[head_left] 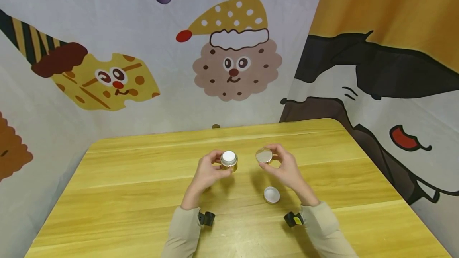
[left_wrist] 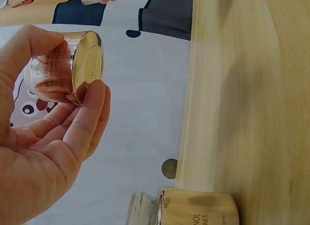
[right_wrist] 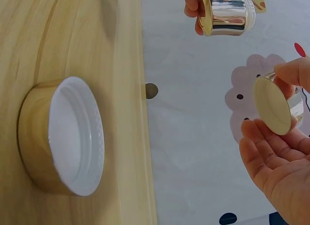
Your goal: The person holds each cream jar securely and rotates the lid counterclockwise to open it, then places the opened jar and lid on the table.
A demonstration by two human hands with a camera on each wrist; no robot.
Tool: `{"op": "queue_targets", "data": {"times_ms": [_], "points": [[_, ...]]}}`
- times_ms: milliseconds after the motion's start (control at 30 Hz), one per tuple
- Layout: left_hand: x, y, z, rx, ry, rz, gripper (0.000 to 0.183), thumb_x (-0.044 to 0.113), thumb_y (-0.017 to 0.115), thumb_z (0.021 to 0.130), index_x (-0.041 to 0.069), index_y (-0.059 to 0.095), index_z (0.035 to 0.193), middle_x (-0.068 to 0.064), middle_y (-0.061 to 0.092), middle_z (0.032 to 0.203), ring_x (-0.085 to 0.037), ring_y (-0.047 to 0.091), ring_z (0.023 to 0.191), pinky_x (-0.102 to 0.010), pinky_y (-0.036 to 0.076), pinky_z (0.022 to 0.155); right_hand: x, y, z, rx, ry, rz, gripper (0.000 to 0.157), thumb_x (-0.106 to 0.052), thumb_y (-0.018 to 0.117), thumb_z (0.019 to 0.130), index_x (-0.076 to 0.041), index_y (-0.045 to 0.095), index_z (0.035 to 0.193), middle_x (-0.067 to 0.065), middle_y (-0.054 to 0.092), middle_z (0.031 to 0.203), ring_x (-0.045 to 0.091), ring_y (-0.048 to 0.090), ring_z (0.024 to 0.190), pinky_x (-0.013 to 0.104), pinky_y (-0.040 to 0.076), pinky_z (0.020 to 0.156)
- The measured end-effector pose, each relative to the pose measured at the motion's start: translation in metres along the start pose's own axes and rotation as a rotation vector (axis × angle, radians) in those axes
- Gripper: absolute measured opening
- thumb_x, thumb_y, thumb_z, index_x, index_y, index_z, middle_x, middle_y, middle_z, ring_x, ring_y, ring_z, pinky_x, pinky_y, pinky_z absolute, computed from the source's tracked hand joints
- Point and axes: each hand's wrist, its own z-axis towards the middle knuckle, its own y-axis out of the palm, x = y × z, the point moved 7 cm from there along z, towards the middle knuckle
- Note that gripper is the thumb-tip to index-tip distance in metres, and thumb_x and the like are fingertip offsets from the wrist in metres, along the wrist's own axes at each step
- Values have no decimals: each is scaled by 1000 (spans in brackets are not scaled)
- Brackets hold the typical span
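A small gold eye cream jar (head_left: 229, 166) is in my left hand (head_left: 207, 173), gripped between thumb and fingers above the table. Its lid is off, and a white round surface shows within the threaded neck. My right hand (head_left: 287, 169) pinches a gold lid (head_left: 263, 155) by its edge, flat shiny top facing the head camera, apart from the jar. Below that hand, a second gold lid (head_left: 271, 195) lies upside down on the wood, white inside upward. In the left wrist view a second, lidless jar (left_wrist: 198, 208) stands on the table; my left hand mostly hides it from the head camera.
The wooden table (head_left: 143, 194) reaches back to a cloth backdrop (head_left: 172, 106) printed with cartoon food faces. A black wrist camera (head_left: 206, 218) sits on the left sleeve, and another (head_left: 294, 219) on the right.
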Motion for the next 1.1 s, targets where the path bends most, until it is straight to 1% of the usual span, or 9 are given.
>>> {"op": "queue_targets", "data": {"times_ms": [100, 200, 267, 433, 533, 667, 800, 900, 1100], "points": [[0, 0, 0, -2, 1, -6, 47, -7, 75, 67, -8, 59, 111, -17, 59, 103, -24, 54, 90, -34, 56, 78, 0, -2, -1, 6, 2, 1, 42, 14, 73, 69, 16, 52, 105, 26, 62, 99, 33, 59, 87, 37, 54, 75], [1, 0, 1, -2, 3, -4, 47, -7, 74, 67, -8, 58, 111, -17, 59, 103, -24, 54, 90, -32, 56, 78, 1, -3, -1, 11, 4, -1, 41, 14, 73, 69, 15, 51, 104, 25, 63, 98, 27, 59, 88, 42, 55, 74], [2, 0, 1, -4, 3, -7, 47, -7, 74, 67, -8, 58, 111, -17, 59, 103, -24, 55, 91, -32, 56, 78, 1, -3, -1, 12, -1, -6, 41, 14, 73, 69, 15, 51, 104, 25, 63, 97, 28, 60, 88, 42, 55, 73], [2, 0, 1, -5, -20, -15, 48, -7, 75, 67, -8, 58, 112, -17, 58, 104, -25, 55, 92, -32, 55, 79, 2, -5, -1, 13, -12, -18, 41, 14, 73, 69, 14, 52, 104, 23, 63, 95, 32, 59, 83, 32, 54, 71], [1, 1, 2, -4, -38, -14, 48, -8, 74, 67, -9, 58, 112, -18, 58, 104, -26, 55, 92, -34, 55, 80, 1, -4, -1, 13, -21, -27, 41, 13, 73, 69, 14, 53, 105, 22, 62, 92, 29, 58, 80, 29, 54, 69], [1, 2, 2, -8, -39, -19, 48, -11, 73, 66, -12, 56, 112, -21, 58, 104, -29, 54, 92, -40, 55, 81, 1, -4, 0, 11, -24, -42, 43, 14, 73, 68, 14, 53, 107, 20, 61, 88, 25, 57, 77, 29, 55, 68], [0, 1, 2, -10, -42, -21, 48, -10, 74, 66, -11, 57, 112, -19, 58, 104, -27, 54, 92, -37, 55, 80, 2, -3, -1, 19, -36, -82, 46, 13, 74, 68, 13, 55, 110, 19, 60, 86, 22, 56, 79, 34, 56, 68], [0, 1, 2, -10, -37, -21, 48, -8, 75, 67, -9, 58, 112, -17, 58, 104, -25, 55, 92, -33, 55, 80, 14, -2, -3, 29, -42, -110, 49, 10, 75, 68, 10, 57, 114, 19, 61, 91, 24, 57, 84, 39, 56, 68], [0, 0, 0, -7, -30, -26, 48, -7, 74, 67, -8, 58, 112, -16, 59, 103, -24, 54, 92, -29, 55, 78, 40, 1, -5, 33, 6, -145, 53, -1, 79, 71, 0, 58, 119, 11, 63, 100, 22, 58, 90, 33, 54, 71]]}}
